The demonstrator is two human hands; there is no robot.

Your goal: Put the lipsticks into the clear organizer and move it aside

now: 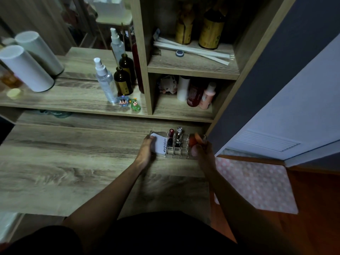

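Observation:
The clear organizer [182, 152] stands near the desk's far right corner, with both my hands on its ends. My left hand [147, 150] grips its left end beside a white "4U2skin" tube [161, 145] lying in it. My right hand [201, 150] holds its right end, next to an orange round item [193, 139]. Upright in the middle slots are a dark red lipstick [171, 136] and a silver-and-black lipstick [178, 138]. The organizer's right wall is hidden by my fingers.
The wooden desk [73, 153] stretches left. Behind it a shelf holds spray bottles [105, 81], brown bottles [123, 80], two small figurines [129, 103] and white cylinders [25, 69]. Cubbies [193, 100] hold more bottles. A polka-dot cloth [257, 184] lies right of the desk.

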